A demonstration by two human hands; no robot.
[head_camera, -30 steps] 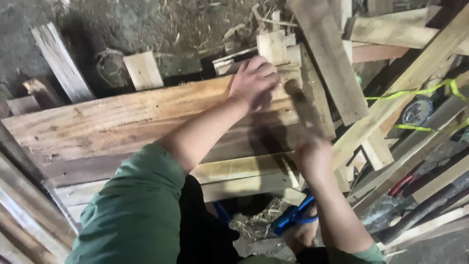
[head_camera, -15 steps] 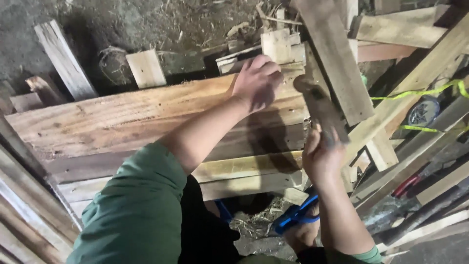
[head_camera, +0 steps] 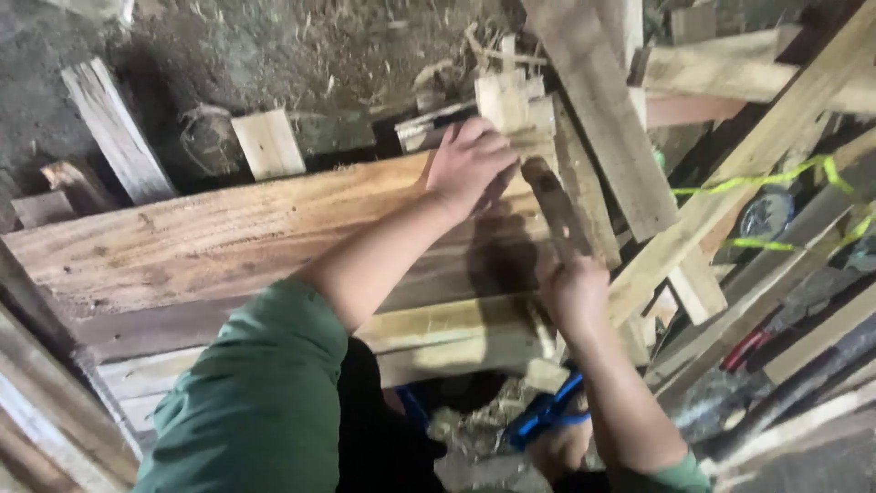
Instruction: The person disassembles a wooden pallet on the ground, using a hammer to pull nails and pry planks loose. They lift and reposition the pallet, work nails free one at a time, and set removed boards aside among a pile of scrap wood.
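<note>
left hand [head_camera: 472,162]: pressed on far edge of wide plank [head_camera: 228,228], holds nothing | right hand [head_camera: 573,290]: fist gripping hammer [head_camera: 558,205] handle, head near left fingers

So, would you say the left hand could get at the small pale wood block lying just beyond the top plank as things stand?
Probably yes. The left hand rests at the far edge of the top plank, and the small pale block lies in the open beyond that edge, with nothing over it. The right hand grips the hammer off to the other side.
</note>
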